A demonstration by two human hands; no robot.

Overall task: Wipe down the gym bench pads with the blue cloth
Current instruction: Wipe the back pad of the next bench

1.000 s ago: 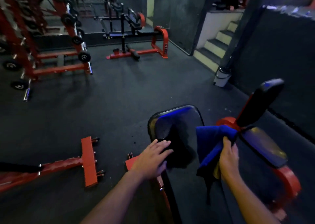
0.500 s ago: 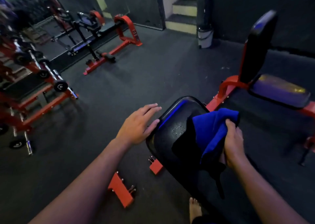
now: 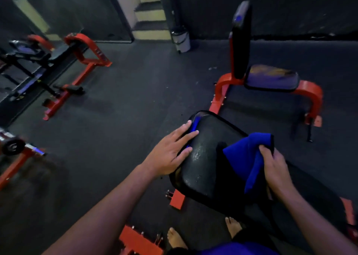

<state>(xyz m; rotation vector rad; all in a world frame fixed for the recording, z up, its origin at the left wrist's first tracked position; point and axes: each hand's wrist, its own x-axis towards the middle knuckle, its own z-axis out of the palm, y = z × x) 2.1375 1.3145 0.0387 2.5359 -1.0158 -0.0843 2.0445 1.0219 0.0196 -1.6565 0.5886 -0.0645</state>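
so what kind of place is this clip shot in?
Almost certainly a gym. A red-framed seat bench stands on dark matted floor, a weight plate on a red rack sits at left, and the left hand rests on a black bench pad.

Dark rubber floor (image 3: 126,103) throughout. White pedal bin (image 3: 181,40) at foot of pale staircase (image 3: 150,15), far centre. Red-framed machine (image 3: 77,74) with black pads at left, beside wall mirror (image 3: 29,22). Weight plate (image 3: 13,146) on red rack, left edge. Bare feet (image 3: 176,239) at bottom.
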